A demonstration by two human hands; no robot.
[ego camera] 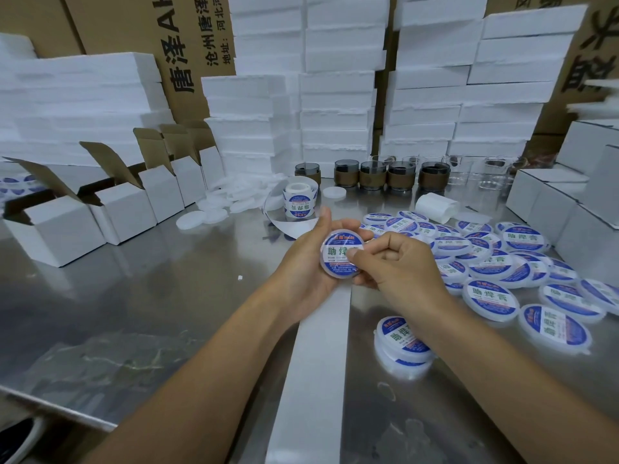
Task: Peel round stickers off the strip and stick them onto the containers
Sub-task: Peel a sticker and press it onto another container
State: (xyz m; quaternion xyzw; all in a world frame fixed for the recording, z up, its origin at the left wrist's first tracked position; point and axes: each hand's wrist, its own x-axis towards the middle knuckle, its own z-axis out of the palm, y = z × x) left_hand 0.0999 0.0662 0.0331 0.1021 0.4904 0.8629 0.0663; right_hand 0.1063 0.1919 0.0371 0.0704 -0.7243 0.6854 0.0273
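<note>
Left grip (306, 262) clasps round plastic container (331, 273); right grip (400, 262) pinches its glossy sticker (336, 250).

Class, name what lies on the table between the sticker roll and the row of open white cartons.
Between the sticker roll and the open white cartons lies a loose pile of unlabelled white round lids, shown in the head view.

Open white boxes (124, 212), stacked foam slabs (335, 95), brown cartons (110, 25), sleeved dark cups (401, 177), steel table (150, 296)

Glossy steel table (140, 296), matt paper strip (315, 363), translucent plastic containers (490, 299)
</note>
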